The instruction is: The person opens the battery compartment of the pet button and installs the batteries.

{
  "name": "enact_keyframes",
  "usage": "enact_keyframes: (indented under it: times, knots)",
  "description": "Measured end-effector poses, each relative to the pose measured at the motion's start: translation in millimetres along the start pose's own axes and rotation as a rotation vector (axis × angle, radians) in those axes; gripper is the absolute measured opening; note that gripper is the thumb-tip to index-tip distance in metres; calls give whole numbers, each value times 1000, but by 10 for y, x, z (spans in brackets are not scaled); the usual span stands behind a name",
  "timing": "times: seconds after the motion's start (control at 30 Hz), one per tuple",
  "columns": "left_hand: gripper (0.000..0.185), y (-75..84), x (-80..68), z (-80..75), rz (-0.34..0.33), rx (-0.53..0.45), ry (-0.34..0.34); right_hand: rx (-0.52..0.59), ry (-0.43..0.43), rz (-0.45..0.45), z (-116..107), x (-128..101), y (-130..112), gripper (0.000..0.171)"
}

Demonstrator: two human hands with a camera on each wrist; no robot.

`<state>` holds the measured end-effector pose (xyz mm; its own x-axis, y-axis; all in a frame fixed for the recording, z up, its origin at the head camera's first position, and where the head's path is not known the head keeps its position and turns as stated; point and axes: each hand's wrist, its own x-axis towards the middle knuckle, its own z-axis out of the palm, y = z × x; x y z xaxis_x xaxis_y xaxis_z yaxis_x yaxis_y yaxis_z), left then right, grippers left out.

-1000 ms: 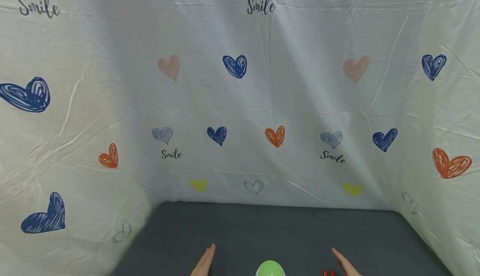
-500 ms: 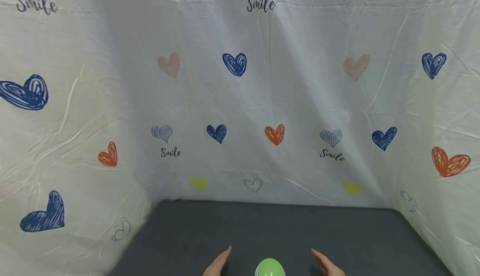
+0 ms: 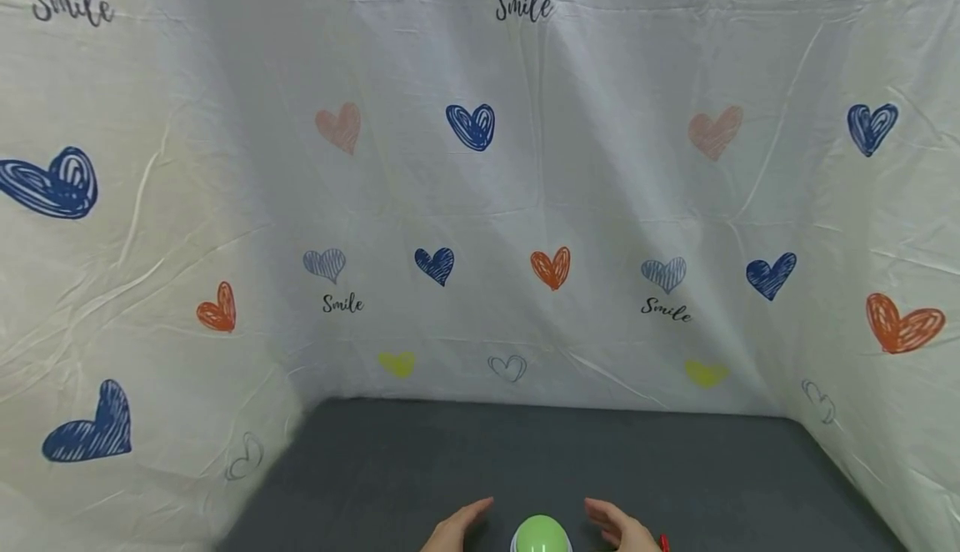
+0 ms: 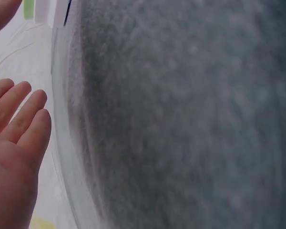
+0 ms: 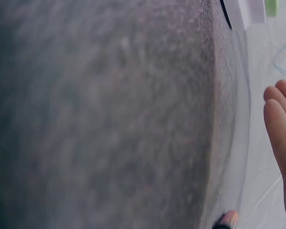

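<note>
Flanking green dome (image 3: pixel 540 534) on bench (image 3: pixel 525 452): left hand (image 3: pixel 453 529), right hand (image 3: pixel 622 527), fingers relaxed, holding nothing; close evenly from both sides.

two hands (image 3: pixel 457 531), one green dome (image 3: pixel 541 535)

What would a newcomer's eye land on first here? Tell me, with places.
First, the white sheet printed with coloured hearts and the word Smile, filling the back and both sides. Below it, at the bottom middle on the dark grey table, a round green object sits between the left hand and right hand, both open-fingered, neither visibly touching it. A small red thing peeks beside the right hand.
</note>
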<state>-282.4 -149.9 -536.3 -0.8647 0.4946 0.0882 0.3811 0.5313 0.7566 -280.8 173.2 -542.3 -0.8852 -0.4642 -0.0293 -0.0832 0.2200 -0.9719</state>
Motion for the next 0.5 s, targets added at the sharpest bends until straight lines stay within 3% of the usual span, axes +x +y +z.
enact_keyframes:
  times: [0.3,0.4,0.5]
  knots:
    - [68,-120,186,78,38,-72,-73,33,-64,52,77,126,65,71]
    - [71,-187,263,135,11,-64,-107,1,-80,53,129,162,93,69]
    - [72,-139,318,167,-9,-102,-124,-26,-99,41,153,198,102,66]
